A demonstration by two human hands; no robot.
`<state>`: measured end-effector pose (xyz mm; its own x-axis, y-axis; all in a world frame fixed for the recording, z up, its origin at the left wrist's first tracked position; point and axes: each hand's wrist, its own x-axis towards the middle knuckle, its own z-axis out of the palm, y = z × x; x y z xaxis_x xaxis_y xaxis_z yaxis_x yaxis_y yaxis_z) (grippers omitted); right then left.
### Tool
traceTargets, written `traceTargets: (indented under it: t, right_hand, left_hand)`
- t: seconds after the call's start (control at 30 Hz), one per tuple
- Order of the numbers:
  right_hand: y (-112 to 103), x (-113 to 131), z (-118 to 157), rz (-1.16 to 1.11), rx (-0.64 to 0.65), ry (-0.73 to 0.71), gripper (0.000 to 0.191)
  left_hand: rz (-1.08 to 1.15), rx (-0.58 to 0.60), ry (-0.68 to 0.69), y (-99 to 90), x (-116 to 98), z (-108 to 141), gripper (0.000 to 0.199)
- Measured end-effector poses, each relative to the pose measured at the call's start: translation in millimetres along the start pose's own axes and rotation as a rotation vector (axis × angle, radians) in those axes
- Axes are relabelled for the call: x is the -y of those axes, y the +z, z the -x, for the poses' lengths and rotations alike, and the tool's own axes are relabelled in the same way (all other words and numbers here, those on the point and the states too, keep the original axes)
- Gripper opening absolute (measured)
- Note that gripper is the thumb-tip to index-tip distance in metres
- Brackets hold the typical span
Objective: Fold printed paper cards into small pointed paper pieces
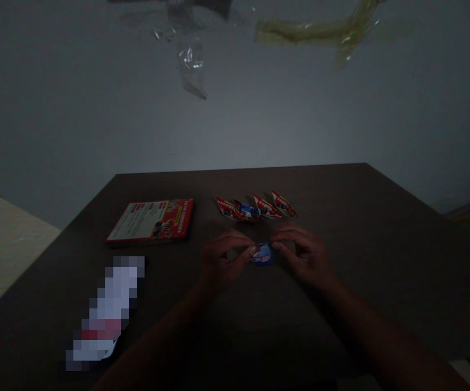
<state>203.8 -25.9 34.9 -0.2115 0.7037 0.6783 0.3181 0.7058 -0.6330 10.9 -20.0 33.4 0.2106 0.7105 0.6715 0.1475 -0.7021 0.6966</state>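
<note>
My left hand (221, 259) and my right hand (300, 254) meet over the middle of a dark table (381, 260). Between their fingertips they pinch a small blue folded paper piece (261, 254), held low over the tabletop. Just beyond it lies a row of several small folded paper pieces (256, 208), mostly red and white, one blue. The room is dim and fine detail on the paper is hard to make out.
A red-bordered printed booklet (152, 220) lies flat at the left of the table. A blurred white and red sheet (107, 312) lies near the front left edge. Strips of tape (320, 30) stick to the grey wall behind.
</note>
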Motion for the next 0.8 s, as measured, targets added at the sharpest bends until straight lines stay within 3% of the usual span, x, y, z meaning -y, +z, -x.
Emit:
traceTargets:
  t: [0.17,0.4,0.8]
  right_hand:
    - [-0.7,-0.7,-0.3,-0.009,-0.005,0.010,0.009]
    - [0.9,-4.9,1.4,-0.021,-0.012,0.065,0.005]
    - [4.2,-9.9,2.2,-0.064,0.026,0.222,0.007]
  left_hand:
    - [0.073,-0.001,-0.018,-0.1,2.0,0.3,0.002]
    - [0.089,0.017,-0.147,-0.2,6.5,0.2,0.008]
    - [-0.048,0.049,-0.301,-2.2,4.9,1.1,0.012]
